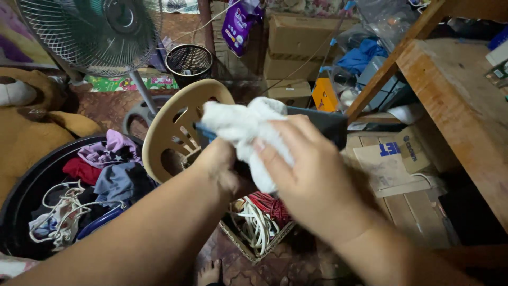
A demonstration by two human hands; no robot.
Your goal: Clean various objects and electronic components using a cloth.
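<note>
left hand (pixel 225 167): raised in front of the body, fingers closed around the lower part of a dark flat object (pixel 323 126); the grip itself is partly hidden by the cloth.
right hand (pixel 312 180): laid over a white cloth (pixel 241 127), fingers curled and pressing it against the dark flat object; closed on the cloth, not spread.
white cloth: bunched, soft, held in the air between the 2 hands, covering the near end of the dark object.
dark flat object: thin, dark, with a blue edge showing at the left under the cloth; its kind cannot be told.
step in hand: by the look of it, wiping the dark object, 1 hand steadying, the other rubbing.
next move calls for: a firm hold from the left hand while the right slides the cloth along the uncovered far part; a fresh fold of cloth would likely help.
beige plastic stool (pixel 177 132): tipped on its side just behind the hands.
black basin (pixel 21 196): at the left on the floor, full of mixed clothes and white cord.
small basket (pixel 259 249): below the hands, holding coiled white and red cables.
standing fan (pixel 92 32): upper left, behind the basin.
black mesh bin (pixel 189 61): beside the fan pole.
cardboard boxes (pixel 299 47): stacked at the back.
wooden counter (pixel 460 106): at the right, well apart from the hands.
</note>
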